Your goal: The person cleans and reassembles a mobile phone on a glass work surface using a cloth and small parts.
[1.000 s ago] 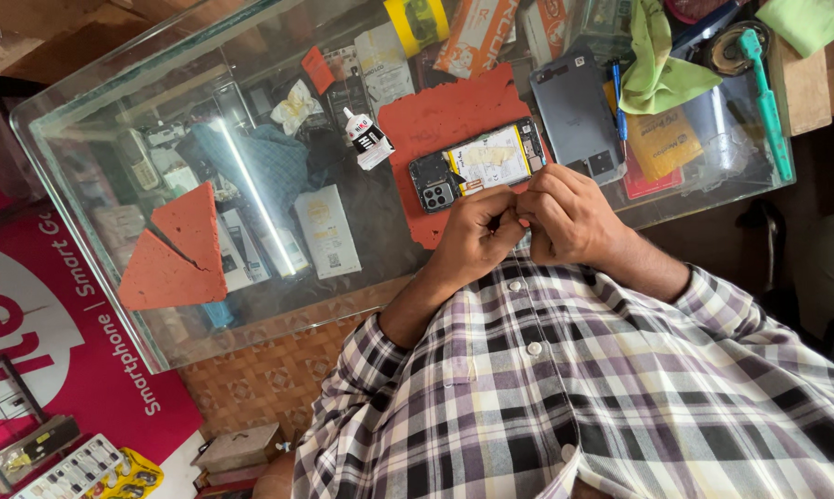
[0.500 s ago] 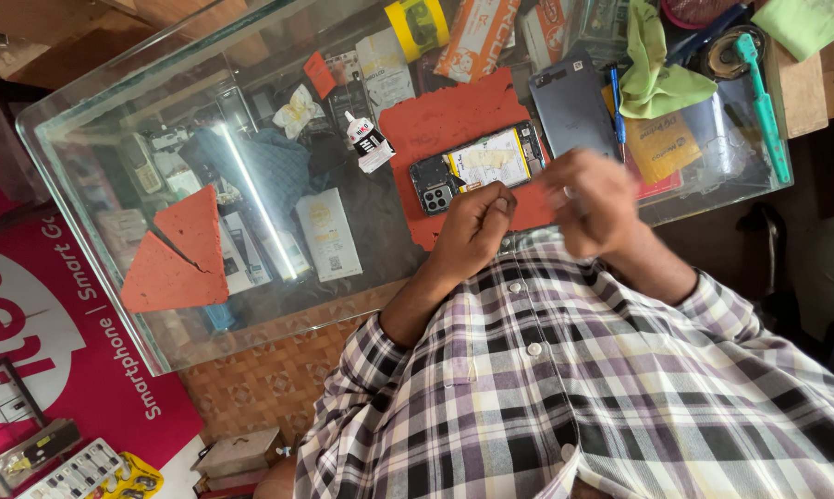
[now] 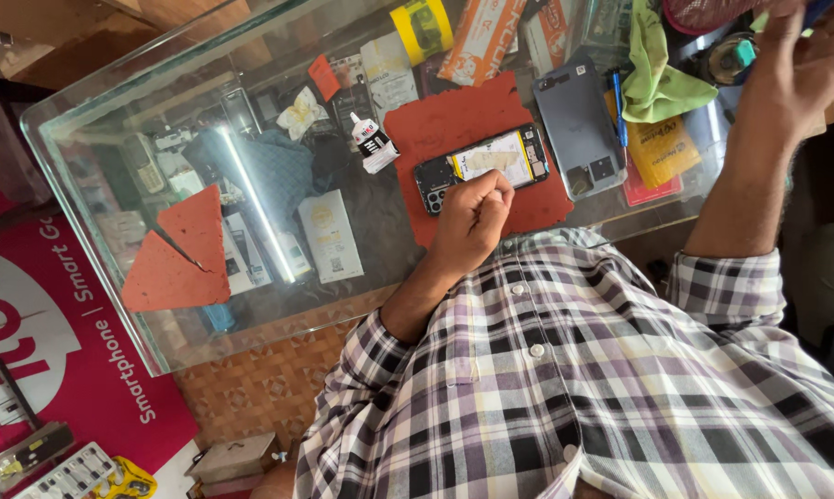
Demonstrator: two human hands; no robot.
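Observation:
An opened smartphone [image 3: 484, 166], its back cover off, lies on a red mat [image 3: 454, 115] on the glass counter [image 3: 93, 212]. My left hand [image 3: 472, 217] rests on the mat just below the phone, curled into a fist with nothing visible in it. My right hand [image 3: 801, 60] is raised at the top right corner, over the clutter by a green cloth [image 3: 657, 79]. Its fingers are bent around something blue and teal that is mostly hidden. The grey phone back cover [image 3: 579, 125] lies to the right of the mat.
A small white glue bottle [image 3: 373, 143] stands left of the mat. Two red mat scraps [image 3: 172, 254] lie at the counter's left. A yellow tape roll [image 3: 422, 28], packets and a yellow pouch [image 3: 662, 148] crowd the far side. Boxes sit on the floor at bottom left.
Both hands were together at the phone's lower edge. My right hand has since lifted away up and to the right; my left hand stayed by the phone, closed into a fist.

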